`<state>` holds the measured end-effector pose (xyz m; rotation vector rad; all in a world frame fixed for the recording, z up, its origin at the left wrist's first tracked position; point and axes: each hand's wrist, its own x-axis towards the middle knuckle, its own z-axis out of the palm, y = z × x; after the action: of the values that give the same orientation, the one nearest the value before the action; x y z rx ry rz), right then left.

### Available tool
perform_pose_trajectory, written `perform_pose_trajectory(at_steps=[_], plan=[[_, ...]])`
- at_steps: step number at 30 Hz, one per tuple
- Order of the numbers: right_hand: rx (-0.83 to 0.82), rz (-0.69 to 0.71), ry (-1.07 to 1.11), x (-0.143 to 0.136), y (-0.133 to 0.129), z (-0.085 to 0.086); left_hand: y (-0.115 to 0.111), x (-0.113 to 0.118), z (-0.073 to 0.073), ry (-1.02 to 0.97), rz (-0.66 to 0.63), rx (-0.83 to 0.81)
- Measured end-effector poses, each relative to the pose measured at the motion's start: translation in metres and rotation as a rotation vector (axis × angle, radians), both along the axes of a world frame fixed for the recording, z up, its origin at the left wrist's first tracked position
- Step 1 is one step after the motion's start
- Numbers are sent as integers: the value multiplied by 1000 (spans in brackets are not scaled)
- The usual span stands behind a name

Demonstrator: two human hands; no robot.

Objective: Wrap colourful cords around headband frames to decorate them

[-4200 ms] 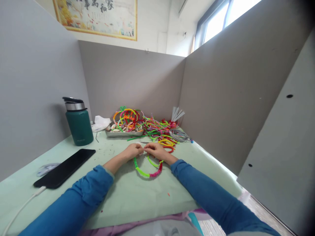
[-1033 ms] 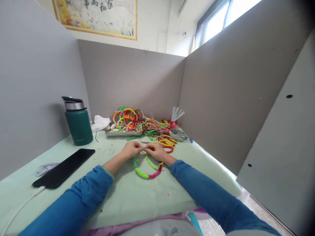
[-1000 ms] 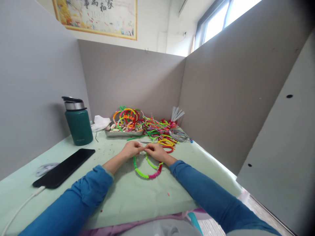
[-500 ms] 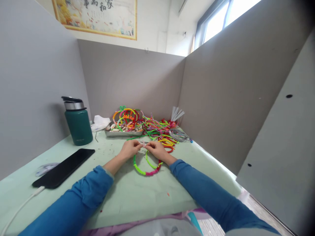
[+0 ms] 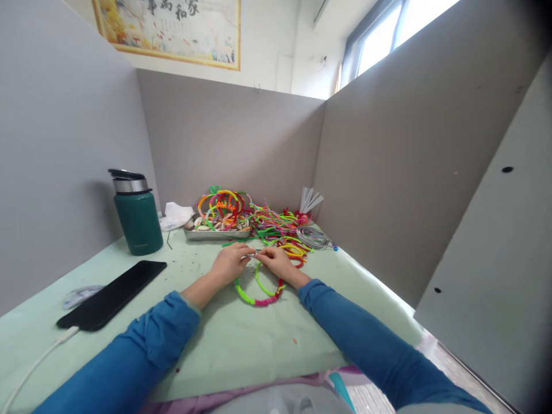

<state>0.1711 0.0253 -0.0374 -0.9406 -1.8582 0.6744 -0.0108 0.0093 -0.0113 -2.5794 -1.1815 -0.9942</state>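
Note:
Both hands meet over the middle of the table, fingertips pinched close together. Between them is a short pale pink pipe cleaner (image 5: 255,253) at the top of a hoop (image 5: 261,302) wrapped in green, pink and red pipe cleaners. My left hand (image 5: 230,263) is closed on the hoop's upper left side. My right hand (image 5: 278,264) pinches the pale pink piece from the right. A lime green pipe cleaner (image 5: 264,284) curves inside the hoop. The fingers partly cover the hoop's top, so the exact grip is hidden.
Behind the hands stand a metal tray (image 5: 218,234) with finished hoops and a heap of pipe cleaners (image 5: 278,221). Coiled grey wire (image 5: 314,237) lies right of it. At left are a green bottle (image 5: 138,221) and a black phone (image 5: 114,294) on a cable. Grey partitions (image 5: 233,132) enclose the table.
The fingertips and the pale pink piece have shifted slightly right. My left hand has turned a little, and the hoop's lower edge has risen slightly.

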Motion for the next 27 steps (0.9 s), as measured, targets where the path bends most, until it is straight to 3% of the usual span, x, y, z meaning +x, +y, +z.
perform_pose_trajectory(at_steps=[18, 27], plan=[[21, -4, -52, -1, -2, -1, -6, 7, 4, 213, 97, 42], [20, 24, -67, 1, -2, -3, -1, 5, 4, 132, 36, -136]])
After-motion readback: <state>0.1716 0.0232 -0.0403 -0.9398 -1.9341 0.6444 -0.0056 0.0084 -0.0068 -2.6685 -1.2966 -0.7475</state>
